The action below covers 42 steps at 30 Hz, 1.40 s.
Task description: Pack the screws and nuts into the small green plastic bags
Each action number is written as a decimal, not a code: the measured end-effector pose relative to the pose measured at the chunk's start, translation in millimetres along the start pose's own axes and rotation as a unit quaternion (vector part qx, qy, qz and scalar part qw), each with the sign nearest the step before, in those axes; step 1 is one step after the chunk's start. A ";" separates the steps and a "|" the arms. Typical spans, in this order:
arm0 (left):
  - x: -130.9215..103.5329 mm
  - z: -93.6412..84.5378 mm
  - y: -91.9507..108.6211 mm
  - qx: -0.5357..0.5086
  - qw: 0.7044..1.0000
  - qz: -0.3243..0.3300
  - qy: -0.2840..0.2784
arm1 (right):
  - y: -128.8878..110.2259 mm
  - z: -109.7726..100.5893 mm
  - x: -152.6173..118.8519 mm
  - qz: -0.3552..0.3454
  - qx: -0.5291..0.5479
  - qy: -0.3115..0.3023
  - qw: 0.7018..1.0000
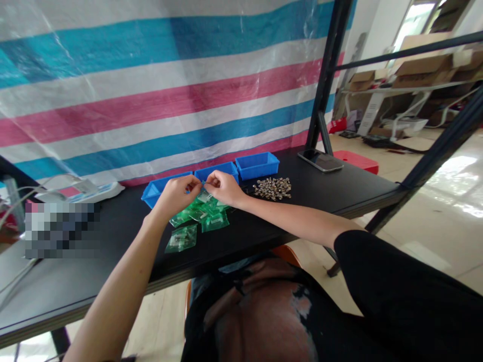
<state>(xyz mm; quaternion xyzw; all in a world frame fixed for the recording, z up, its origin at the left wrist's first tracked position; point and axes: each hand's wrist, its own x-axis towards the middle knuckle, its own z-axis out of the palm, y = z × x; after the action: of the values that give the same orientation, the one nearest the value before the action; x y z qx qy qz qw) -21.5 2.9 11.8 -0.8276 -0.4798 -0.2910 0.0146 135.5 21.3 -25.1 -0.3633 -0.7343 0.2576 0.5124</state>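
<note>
My left hand (178, 196) and my right hand (225, 189) meet fingertip to fingertip, both pinched closed at the top of a small green zip bag (206, 196). Its exact edges are partly hidden by my fingers. Under and in front of them is a pile of similar green bags (215, 221), some with small contents. One more bag (181, 239) lies apart, closer to the table's front edge. To the right of my right hand is a heap of small shiny metal parts (272, 188).
Three blue bins stand behind my hands: a left bin (151, 193), a middle bin (226, 171) and a right bin (257, 166). A phone (320, 160) lies at the right on the black table (302, 221). A power strip (98, 192) sits at the left. A striped sheet (169, 100) hangs behind.
</note>
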 end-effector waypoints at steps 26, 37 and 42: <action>1.1 5.5 -2.9 0.028 0.998 0.050 0.014 | -0.6 -2.6 2.0 0.023 -0.016 -0.007 1.000; 0.9 5.0 -0.8 0.020 0.997 0.064 0.023 | 1.1 -3.0 1.2 -0.004 -0.003 -0.006 1.000; 1.1 5.5 -1.9 0.020 0.997 0.065 0.022 | 2.8 -2.6 2.1 -0.009 -0.003 -0.006 1.000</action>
<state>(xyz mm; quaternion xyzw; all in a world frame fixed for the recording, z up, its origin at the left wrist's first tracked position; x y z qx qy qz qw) -20.1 6.5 7.3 -0.8502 -0.4300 -0.2976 0.0609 138.2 24.6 -25.2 -0.3571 -0.7413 0.2527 0.5090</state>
